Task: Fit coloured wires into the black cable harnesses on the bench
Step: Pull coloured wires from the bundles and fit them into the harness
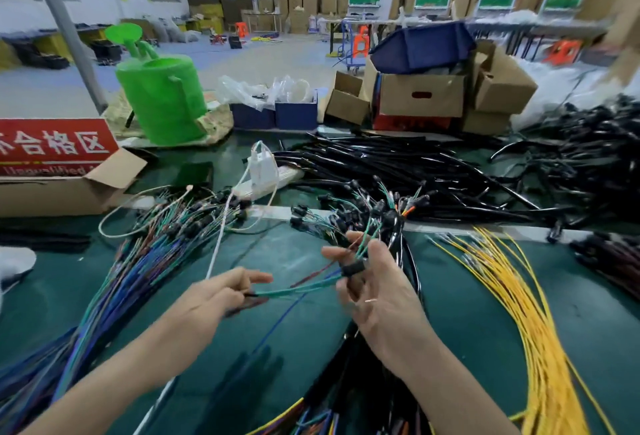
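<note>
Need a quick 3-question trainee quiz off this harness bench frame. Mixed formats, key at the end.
1. True or false: the yellow wires lie on the person's left side of the bench.
2. What does the left hand pinch? A) the end of a green wire B) a white cord C) a screwdriver
3. Fill in: the right hand grips a small black ___, to which the green wire runs.

Key: 1 false, they lie on the right. 2 A. 3 connector.
</note>
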Tool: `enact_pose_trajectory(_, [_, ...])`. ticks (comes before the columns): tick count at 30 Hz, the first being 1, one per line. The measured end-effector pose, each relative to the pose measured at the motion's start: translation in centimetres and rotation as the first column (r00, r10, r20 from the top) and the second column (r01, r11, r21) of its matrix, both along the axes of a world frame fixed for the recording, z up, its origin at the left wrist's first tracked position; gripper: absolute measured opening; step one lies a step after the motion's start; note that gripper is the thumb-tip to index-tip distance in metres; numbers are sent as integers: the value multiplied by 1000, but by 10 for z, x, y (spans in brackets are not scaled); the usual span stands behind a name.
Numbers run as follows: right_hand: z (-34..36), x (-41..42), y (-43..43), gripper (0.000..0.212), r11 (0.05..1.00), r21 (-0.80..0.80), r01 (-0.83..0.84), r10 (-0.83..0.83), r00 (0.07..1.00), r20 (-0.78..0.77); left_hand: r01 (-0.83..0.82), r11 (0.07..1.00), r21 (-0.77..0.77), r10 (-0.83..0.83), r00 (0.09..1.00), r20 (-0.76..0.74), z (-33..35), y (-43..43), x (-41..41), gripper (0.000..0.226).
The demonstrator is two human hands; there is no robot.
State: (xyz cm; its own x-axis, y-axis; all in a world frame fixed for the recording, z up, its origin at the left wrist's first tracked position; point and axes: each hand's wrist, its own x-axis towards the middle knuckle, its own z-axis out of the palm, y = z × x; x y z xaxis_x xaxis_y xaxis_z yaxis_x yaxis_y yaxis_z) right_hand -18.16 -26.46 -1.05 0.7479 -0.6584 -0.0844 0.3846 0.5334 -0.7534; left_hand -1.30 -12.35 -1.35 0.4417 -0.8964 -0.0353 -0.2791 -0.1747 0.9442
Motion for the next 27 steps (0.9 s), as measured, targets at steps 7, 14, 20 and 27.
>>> enact_pose_trajectory(7, [22, -15, -10, 33, 962, -273, 26, -93, 968, -234, 178, 984, 22, -175, 980, -99, -13, 16, -15, 13])
enact_pose_trajectory(14, [67, -25, -41, 54, 866, -498, 39, -164, 964, -210, 362, 932, 12, -362, 932, 27, 2, 16, -43, 40])
enact_pose_trajectory(20, [121, -15, -121, 37, 740, -669, 66, -373, 868, -327, 405, 909, -97, -412, 843, -345, 8, 23, -54, 37])
enact_pose_trajectory(27, [105, -6, -212, 43, 818, -480, 315, -539, 712, -450, 143, 990, 1, -119, 832, -541, -30, -52, -90, 30])
